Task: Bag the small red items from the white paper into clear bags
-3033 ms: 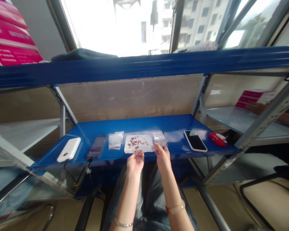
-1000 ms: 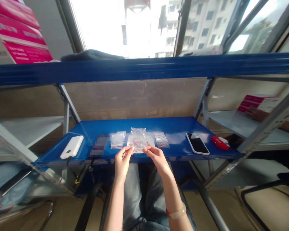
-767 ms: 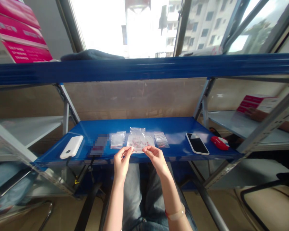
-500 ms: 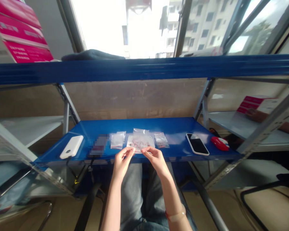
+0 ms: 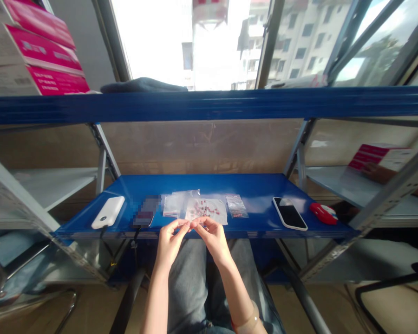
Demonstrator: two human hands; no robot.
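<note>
My left hand [image 5: 168,240] and my right hand [image 5: 213,239] meet just over the near edge of the blue shelf, fingertips pinched close together. Between them they hold the opening edge of a clear plastic zip bag [image 5: 192,198], which stretches away from me. Right behind my fingers lies a white sheet [image 5: 221,220] with several small dark-red pieces [image 5: 206,209] scattered on it. Left of it is a pile of clear zip bags [image 5: 170,205], partly overlapped by the held bag. To the right rests a small zip bag with reddish pieces inside [image 5: 237,206].
A white power bank [image 5: 107,212] and a blurred-out dark device [image 5: 146,211] lie at left. At right are a phone [image 5: 290,214] and a red object [image 5: 323,213]. A blue beam [image 5: 209,104] crosses above. Another person's hand [image 5: 373,170] touches a pink-and-white box at far right.
My hands have drawn together and shifted slightly left. The clear bag moved left with them, uncovering more of the white sheet and its red pieces. The view has shifted slightly.
</note>
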